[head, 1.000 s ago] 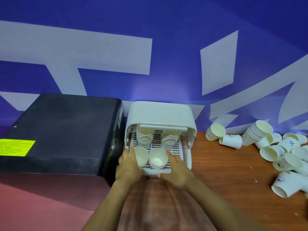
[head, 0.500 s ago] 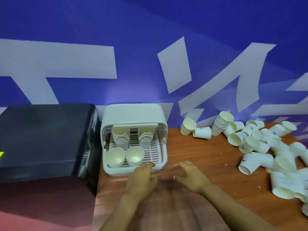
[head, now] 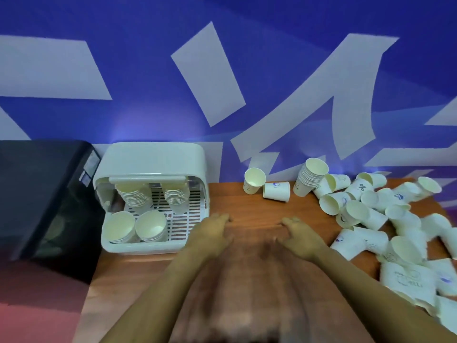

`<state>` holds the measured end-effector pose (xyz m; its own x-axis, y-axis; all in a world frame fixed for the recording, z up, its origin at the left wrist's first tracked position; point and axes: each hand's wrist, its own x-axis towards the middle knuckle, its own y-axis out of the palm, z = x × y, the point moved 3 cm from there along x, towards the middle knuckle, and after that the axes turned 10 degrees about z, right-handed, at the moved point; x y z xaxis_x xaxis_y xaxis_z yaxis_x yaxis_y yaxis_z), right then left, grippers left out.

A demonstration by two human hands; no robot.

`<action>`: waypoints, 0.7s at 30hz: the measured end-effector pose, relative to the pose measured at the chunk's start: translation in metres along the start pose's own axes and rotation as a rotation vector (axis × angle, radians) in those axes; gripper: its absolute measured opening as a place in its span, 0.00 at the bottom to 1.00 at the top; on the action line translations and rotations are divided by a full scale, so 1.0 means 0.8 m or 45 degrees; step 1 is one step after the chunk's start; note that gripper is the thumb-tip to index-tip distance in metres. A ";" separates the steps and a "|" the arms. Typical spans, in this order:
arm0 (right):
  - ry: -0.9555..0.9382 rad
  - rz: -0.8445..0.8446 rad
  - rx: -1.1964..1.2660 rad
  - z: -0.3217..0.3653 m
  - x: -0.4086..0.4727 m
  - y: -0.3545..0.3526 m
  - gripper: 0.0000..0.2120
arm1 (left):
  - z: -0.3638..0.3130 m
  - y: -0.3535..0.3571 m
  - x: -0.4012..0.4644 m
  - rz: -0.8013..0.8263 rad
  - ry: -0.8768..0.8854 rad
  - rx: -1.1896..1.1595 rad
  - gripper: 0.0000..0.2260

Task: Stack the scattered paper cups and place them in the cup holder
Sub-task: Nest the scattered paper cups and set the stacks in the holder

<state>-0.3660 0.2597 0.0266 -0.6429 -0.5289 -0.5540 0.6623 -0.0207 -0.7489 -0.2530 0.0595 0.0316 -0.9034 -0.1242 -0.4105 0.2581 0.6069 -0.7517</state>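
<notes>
Head cam: wood table (head: 247, 194) against a blue wall (head: 148, 95), black box (head: 37, 189) far left. Cup holder (head: 153, 194) sits beside it with four cup stacks (head: 134, 194) inside. Loose cups (head: 371, 219) are piled at right — one stack (head: 310, 177) stands among them. Left hand (head: 210, 233) and right hand (head: 300, 236) hover over the table, fingers relaxed, holding nothing.

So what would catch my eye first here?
Probably the jumble of white paper cups tipped over across the right side of the brown wooden table. Next, the white plastic cup holder at the left, with cup stacks inside. Both bare hands, left hand and right hand, are between them, holding nothing.
</notes>
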 end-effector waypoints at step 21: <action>-0.323 -0.184 -0.168 -0.098 0.199 -0.087 0.34 | -0.073 -0.007 0.250 -0.252 -0.357 -0.214 0.39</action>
<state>-0.5449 0.2431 -0.0378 -0.5994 -0.7233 -0.3428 0.5049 -0.0095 -0.8631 -0.4552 0.0769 -0.0159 -0.7955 -0.4478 -0.4083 0.0070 0.6669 -0.7451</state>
